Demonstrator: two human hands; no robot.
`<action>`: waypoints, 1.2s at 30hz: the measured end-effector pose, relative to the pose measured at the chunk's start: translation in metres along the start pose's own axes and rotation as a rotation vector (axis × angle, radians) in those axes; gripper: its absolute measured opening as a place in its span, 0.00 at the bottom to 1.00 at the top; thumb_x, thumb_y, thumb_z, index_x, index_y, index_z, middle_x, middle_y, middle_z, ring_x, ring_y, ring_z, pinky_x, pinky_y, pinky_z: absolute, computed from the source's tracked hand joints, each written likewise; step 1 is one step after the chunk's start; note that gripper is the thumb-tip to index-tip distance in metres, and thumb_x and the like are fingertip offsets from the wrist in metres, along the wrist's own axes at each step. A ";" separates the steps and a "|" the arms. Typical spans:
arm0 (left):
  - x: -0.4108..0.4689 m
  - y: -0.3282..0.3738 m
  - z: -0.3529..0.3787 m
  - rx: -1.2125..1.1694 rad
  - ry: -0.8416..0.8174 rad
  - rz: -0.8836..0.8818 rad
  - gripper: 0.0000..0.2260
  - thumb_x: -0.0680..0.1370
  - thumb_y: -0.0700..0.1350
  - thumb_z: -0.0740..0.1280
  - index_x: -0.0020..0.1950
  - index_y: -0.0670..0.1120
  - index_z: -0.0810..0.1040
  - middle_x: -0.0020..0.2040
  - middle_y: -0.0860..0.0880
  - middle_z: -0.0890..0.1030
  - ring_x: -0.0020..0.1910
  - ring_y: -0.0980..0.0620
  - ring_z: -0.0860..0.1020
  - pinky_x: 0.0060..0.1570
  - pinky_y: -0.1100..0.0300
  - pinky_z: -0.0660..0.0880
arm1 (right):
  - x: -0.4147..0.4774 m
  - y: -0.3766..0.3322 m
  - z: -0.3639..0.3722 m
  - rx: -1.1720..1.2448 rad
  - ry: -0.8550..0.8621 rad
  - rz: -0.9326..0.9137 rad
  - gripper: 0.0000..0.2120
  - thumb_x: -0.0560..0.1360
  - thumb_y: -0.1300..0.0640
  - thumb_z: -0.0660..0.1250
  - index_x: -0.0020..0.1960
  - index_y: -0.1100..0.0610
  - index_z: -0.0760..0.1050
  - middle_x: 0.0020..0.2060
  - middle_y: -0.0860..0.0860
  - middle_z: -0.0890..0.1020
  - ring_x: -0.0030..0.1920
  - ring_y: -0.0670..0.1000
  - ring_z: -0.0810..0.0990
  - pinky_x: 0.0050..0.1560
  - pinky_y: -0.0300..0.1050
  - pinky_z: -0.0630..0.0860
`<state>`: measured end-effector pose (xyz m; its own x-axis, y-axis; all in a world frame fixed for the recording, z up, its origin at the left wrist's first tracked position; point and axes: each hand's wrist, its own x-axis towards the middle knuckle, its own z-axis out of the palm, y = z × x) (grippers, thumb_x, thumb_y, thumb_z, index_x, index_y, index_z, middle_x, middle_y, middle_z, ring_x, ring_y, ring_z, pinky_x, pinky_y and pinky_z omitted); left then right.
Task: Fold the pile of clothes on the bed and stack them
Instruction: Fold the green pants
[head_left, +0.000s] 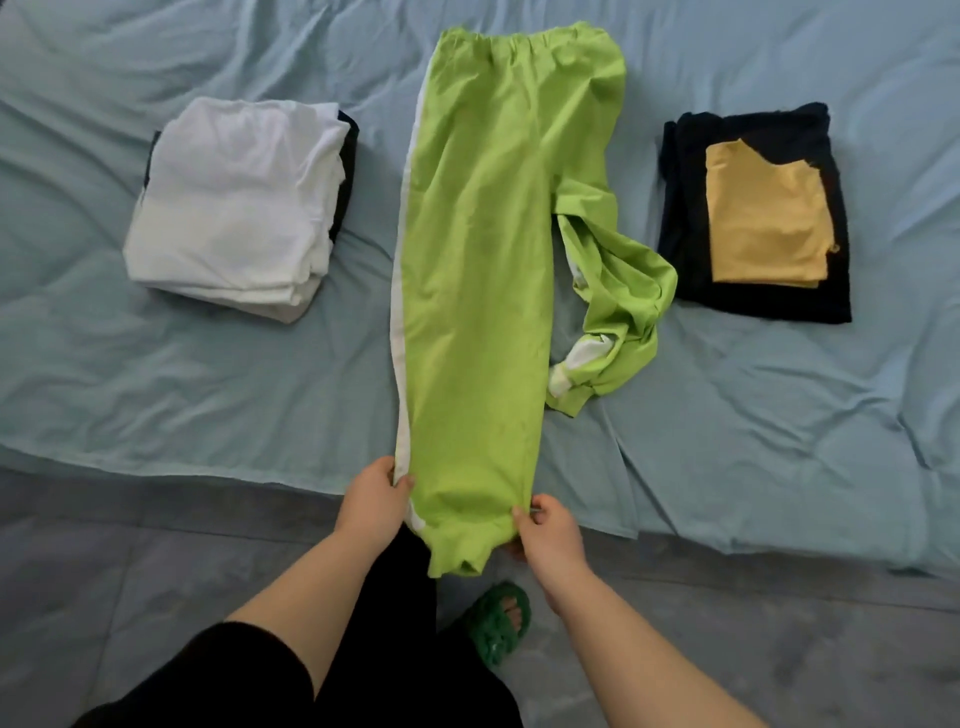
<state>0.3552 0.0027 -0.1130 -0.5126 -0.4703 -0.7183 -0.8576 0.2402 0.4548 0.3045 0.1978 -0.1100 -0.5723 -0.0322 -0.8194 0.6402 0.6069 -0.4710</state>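
Lime-green trousers (483, 249) with a white side stripe lie lengthwise on the bed, waistband at the far end. One leg is stretched flat toward me and its cuff hangs over the bed's edge. My left hand (371, 501) pinches that leg's striped left edge near the cuff. My right hand (548, 530) pinches its right edge. The other leg (613, 312) lies crumpled to the right. A folded white stack (234, 208) sits on the left, and a folded dark stack (753, 218) topped by a folded yellow garment (769, 218) sits on the right.
The bed carries a wrinkled pale blue sheet (156, 389); its near edge runs across the lower part of the view. Below it is grey tiled floor (130, 571). My foot in a green slipper (498, 629) stands by the bed.
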 end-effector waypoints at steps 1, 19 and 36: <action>0.001 0.001 0.002 0.017 -0.017 -0.001 0.07 0.79 0.42 0.65 0.53 0.40 0.77 0.52 0.41 0.82 0.52 0.42 0.79 0.50 0.53 0.74 | 0.002 0.001 -0.005 -0.023 -0.044 -0.012 0.09 0.79 0.57 0.64 0.56 0.60 0.76 0.52 0.57 0.82 0.51 0.58 0.81 0.56 0.59 0.77; 0.032 0.151 0.082 -0.024 -0.136 0.248 0.22 0.77 0.41 0.66 0.70 0.48 0.70 0.65 0.47 0.76 0.59 0.47 0.76 0.59 0.50 0.74 | 0.111 -0.080 -0.105 0.407 0.186 0.175 0.13 0.80 0.50 0.61 0.62 0.54 0.70 0.50 0.53 0.78 0.44 0.51 0.75 0.41 0.45 0.72; 0.002 0.155 0.150 -0.298 -0.285 -0.157 0.09 0.81 0.37 0.57 0.45 0.39 0.76 0.38 0.42 0.80 0.34 0.49 0.80 0.31 0.64 0.78 | 0.104 -0.021 -0.174 0.497 0.158 0.186 0.16 0.73 0.63 0.70 0.60 0.59 0.72 0.52 0.57 0.81 0.49 0.56 0.80 0.47 0.49 0.78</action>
<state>0.2148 0.1669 -0.1225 -0.4039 -0.2186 -0.8883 -0.8979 -0.0907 0.4306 0.1419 0.3198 -0.1285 -0.4719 0.1829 -0.8625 0.8807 0.1422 -0.4517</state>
